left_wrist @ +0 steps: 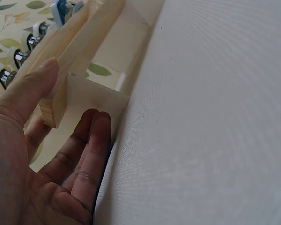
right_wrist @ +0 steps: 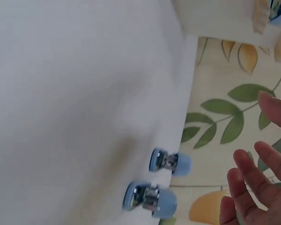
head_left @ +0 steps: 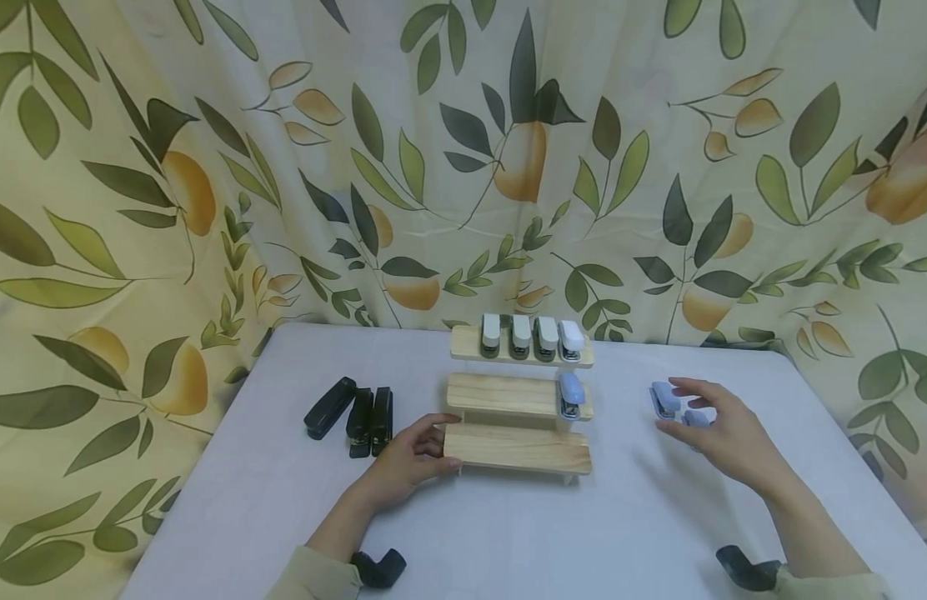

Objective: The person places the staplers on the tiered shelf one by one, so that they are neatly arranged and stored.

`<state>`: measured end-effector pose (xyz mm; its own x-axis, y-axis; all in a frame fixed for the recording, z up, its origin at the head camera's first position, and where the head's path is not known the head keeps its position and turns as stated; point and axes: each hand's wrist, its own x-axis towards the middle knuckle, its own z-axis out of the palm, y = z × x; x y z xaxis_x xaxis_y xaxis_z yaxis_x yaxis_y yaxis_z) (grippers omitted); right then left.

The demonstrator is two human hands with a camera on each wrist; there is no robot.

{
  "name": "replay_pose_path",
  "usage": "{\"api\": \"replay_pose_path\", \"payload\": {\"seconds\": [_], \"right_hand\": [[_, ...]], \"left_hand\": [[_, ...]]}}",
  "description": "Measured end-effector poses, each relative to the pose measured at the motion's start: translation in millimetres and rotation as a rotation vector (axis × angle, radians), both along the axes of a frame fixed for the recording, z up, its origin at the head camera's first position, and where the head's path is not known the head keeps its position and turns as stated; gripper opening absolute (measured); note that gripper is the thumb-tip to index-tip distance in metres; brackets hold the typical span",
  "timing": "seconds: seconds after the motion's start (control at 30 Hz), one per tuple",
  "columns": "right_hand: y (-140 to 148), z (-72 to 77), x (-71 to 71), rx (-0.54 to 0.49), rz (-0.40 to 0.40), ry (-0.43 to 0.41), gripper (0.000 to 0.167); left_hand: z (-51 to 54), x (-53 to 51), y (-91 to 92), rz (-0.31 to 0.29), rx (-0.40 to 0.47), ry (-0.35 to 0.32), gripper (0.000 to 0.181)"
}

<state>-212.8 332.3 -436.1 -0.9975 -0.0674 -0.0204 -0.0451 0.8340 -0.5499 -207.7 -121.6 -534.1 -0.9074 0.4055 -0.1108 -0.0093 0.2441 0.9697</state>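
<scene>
Lower centre of the head view: left hand (head_left: 413, 458), fingers grasping the left end of the wooden rack (head_left: 518, 448), thumb on the lowest board. Rack likely light, stiff; that end suits steadying. Right of centre: two blue staplers (head_left: 665, 398) on the worktop (head_left: 583, 533); probably light, rigid, slightly slick, sturdy; best pinched across the sides. Right hand (head_left: 737, 437) released, fingers parted; right wrist view puts the staplers lower centre, left of the fingers, untouched.
</scene>
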Motion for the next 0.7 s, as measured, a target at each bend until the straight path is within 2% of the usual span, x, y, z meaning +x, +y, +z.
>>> {"api": "replay_pose_path", "payload": {"seconds": [0.23, 0.7], "right_hand": [[25, -3.4, -7.0, 0.074, 0.016, -0.030, 0.085], [63, -21.4, -19.9, 0.103, 0.054, -0.167, 0.091]], "left_hand": [[0.0, -0.3, -0.1, -0.003, -0.002, 0.001, 0.064], [0.7, 0.8, -0.4, -0.002, -0.004, 0.004, 0.065]]}}
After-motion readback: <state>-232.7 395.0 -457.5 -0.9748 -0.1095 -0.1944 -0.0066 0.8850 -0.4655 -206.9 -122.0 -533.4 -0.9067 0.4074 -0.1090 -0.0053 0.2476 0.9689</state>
